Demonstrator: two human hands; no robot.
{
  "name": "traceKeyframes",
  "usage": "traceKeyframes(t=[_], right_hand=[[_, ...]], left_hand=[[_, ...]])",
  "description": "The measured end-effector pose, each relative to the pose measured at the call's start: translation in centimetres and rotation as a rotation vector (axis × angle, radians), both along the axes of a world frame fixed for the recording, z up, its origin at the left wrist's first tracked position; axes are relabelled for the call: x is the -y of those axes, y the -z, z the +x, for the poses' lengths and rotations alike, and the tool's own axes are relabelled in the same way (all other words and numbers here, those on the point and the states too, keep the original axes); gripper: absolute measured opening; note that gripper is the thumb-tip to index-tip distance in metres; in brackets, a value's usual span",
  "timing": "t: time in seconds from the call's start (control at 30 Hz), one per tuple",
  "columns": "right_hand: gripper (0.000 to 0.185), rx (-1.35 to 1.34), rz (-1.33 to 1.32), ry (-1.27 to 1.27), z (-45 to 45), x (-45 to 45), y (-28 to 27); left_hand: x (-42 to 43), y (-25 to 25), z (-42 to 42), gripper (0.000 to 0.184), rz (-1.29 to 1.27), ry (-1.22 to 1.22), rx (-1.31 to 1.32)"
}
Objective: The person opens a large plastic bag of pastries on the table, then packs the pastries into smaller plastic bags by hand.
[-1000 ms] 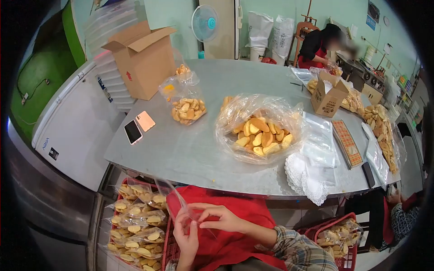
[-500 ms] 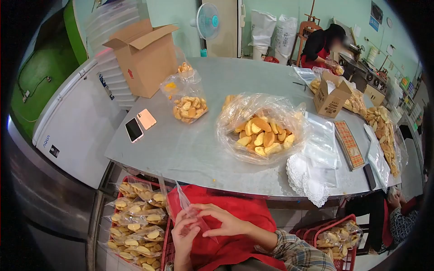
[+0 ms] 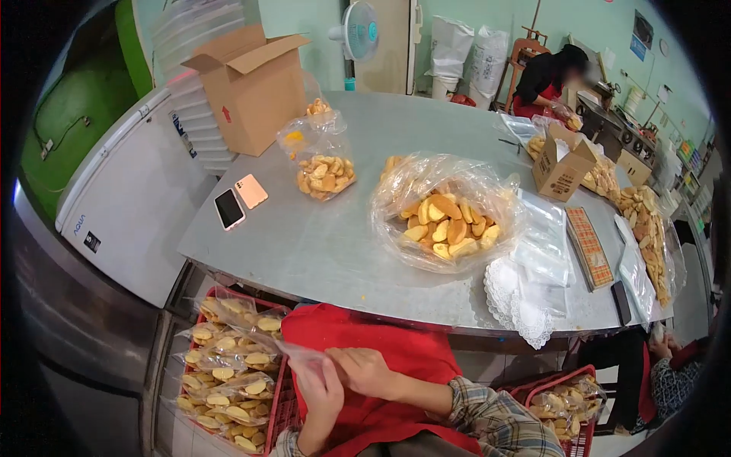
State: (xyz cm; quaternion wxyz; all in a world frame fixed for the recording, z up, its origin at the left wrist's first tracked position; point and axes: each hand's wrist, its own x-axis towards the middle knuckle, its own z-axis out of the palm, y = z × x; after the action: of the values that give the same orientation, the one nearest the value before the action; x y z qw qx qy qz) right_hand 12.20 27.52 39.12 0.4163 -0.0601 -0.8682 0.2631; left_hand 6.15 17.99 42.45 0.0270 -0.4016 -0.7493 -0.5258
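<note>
My right hand (image 3: pixel 365 372) has curled inward beside the clear plastic bag (image 3: pixel 300 352) my left hand (image 3: pixel 320 394) holds. Whether it grips, I cannot tell; the bag looks unfilled.

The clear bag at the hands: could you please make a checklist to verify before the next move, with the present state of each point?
1. Clear bag held by the left hand: ok.
2. Right hand gripping it: cannot tell; the fingertips are hard to see.
3. Clear bag's mouth open: cannot tell.
4. Large bag open, golden pieces showing: ok.
5. White doilies wholly on the tabletop: not ok; they hang over the near edge.
6. Dark-screened phone apart from the hands: ok.
</note>
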Motion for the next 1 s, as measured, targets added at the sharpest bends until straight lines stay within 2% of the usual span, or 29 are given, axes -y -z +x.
traceKeyframes(t=[0.07, 0.1, 0.13, 0.23, 0.27, 0.33, 0.4, 0.47, 0.5, 0.57, 0.67, 0.7, 0.73, 0.8, 0.9, 0.93, 1.0], right_hand=[[0.011, -0.059, 0.004, 0.095, -1.0, -1.1, 0.2], [0.011, -0.014, 0.016, 0.127, -1.0, -1.7, -0.5], [0.014, 0.032, 0.029, 0.158, -0.8, -2.1, -0.9], [0.017, -0.007, 0.024, 0.172, -0.8, -1.8, -1.2], [0.018, -0.023, 0.022, 0.191, -0.7, -1.8, -1.5], [0.018, 0.04, -0.246, 0.289, -0.5, -5.6, -1.3], [0.023, 0.023, -0.257, 0.333, -0.1, -5.8, -3.1], [0.039, 0.191, -0.377, 0.253, 0.5, -4.9, -4.0], [0.039, 0.199, -0.373, 0.237, 0.6, -4.1, -4.5], [0.032, -0.019, -0.924, 0.001, 0.5, -2.4, -5.7], [0.045, -0.373, -1.734, -0.369, 0.7, -0.2, -6.1], [0.056, -0.297, -1.277, -0.321, 0.4, -0.6, -3.1], [0.056, -0.299, -1.275, -0.32, 0.4, -1.1, -1.9], [0.059, -0.514, -1.147, -0.317, -1.2, -2.8, -4.9], [0.071, -0.824, -0.941, -0.306, -3.1, -4.8, -8.5], [0.071, -0.825, -0.939, -0.306, -3.2, -4.9, -8.5], [0.07, -0.806, -1.285, -1.029, -3.5, -5.2, -8.2]], left_hand=[[-0.5, -1.3, -0.6, 0.03, -0.139, 0.071, 0.223], [-0.6, -1.8, -0.8, 0.031, -0.205, 0.105, 0.336], [-0.6, -2.2, -0.9, 0.031, -0.203, 0.09, 0.342], [-0.5, -3.7, -1.0, 0.037, -0.534, 0.152, 0.172], [-0.1, -3.4, -0.9, 0.037, -0.532, 0.142, 0.18], [1.0, -2.4, -0.6, 0.046, -0.494, 0.299, -0.252], [0.7, -2.2, -0.2, 0.048, -0.437, 0.174, -0.212], [0.9, -3.2, -2.1, 0.046, -0.013, 0.036, -0.284], [1.3, -3.9, -2.7, 0.045, 0.007, -0.049, -0.423], [1.1, -4.9, -3.5, 0.043, 0.036, -0.038, -0.542], [-0.1, -4.6, -3.3, 0.037, 0.04, 0.16, -0.516], [-0.3, -3.9, -2.9, 0.038, 0.019, 0.254, -0.53], [-0.7, -3.1, -2.3, 0.04, 0.102, 0.37, -0.539], [-0.5, -3.3, -1.0, 0.038, 0.102, 0.435, -0.561], [0.0, -3.1, -0.2, 0.036, 0.153, 0.412, -0.557], [-0.2, -3.4, 0.3, 0.036, 0.155, 0.413, -0.558], [-0.8, -4.2, 1.5, 0.025, 0.139, 0.15, -0.518]])
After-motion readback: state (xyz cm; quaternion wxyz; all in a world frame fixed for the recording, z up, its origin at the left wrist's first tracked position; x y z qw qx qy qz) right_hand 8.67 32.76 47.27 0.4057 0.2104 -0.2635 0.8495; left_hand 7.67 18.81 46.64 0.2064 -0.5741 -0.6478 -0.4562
